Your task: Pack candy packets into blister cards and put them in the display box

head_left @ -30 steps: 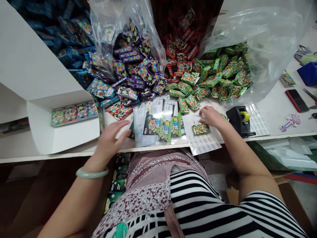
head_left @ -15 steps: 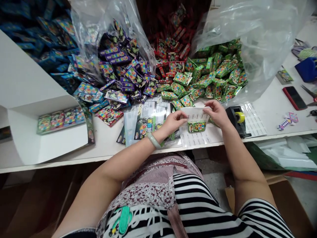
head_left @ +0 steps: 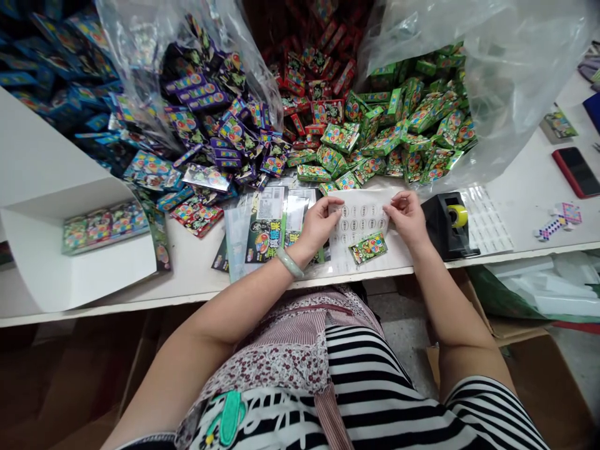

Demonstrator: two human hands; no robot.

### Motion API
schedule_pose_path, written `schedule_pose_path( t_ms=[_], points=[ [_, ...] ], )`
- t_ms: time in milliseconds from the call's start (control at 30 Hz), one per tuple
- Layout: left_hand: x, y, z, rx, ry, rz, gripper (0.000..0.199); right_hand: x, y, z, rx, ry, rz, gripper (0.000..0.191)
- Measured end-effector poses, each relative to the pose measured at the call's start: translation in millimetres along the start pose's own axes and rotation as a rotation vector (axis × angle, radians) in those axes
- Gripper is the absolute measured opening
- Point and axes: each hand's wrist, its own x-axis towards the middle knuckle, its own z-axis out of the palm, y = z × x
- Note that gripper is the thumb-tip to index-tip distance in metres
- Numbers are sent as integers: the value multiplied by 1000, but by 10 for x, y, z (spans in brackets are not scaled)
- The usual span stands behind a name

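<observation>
The left hand, a pale bracelet on its wrist, pinches the left side of a sticker sheet between thumb and fingers, and the right hand pinches the same sheet near its far right corner, so that both grips are narrow and hold only that sheet, stretched between them over the near edge of the worktop. A green packet lies face up on the sheet's lower half, slanted with its right end farther from the worktop's near edge, touched by neither hand. Just left of the sheet, partly behind the left forearm, printed cards in clear sleeves overlap close to that edge. Just right of the right hand stands a tape dispenser with a yellow roll, and beside it lies a second sheet. Farther toward the worktop's right end are a beaded charm near the front edge and a phone in a red case behind it. An open white box at the left front holds a row of packs. Along the back, heaps of blue packets, purple packets, red packets and more green ones spread from left to right
</observation>
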Motion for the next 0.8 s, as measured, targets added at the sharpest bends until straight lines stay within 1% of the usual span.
schedule_pose_path(
  t_ms=[133, 200, 267, 367, 467, 600, 667, 800],
  points=[
    [-17, 18, 8, -19, -4, -8, 25, -26, -11, -19, 95, -22, 94, 18],
    [-31, 38, 3, -59, -7, -26, 27, -49, -15, -28, 154, -14, 121, 20],
    [-42, 56, -10, -109, -18, -76, 29, -70, -25, -41, 191, -15, 125, 25],
    [-44, 71, -36, -128, -29, -116, 32, -88, -49, -73, 205, -58, 104, 32],
    [-31, 73, -49, -47, -6, -40, 32, -87, -72, -105, 172, -71, 56, 38],
    [-33, 64, -34, 122, 44, 50, 29, -93, -80, -116, 47, -84, -22, 42],
    [-52, 61, -30, 185, 55, 86, 25, -107, -79, -117, -22, -73, -45, 39],
    [-104, 75, -59, 275, 27, 198, 7, -142, -92, -141, -56, -83, -40, 30]
  ],
)
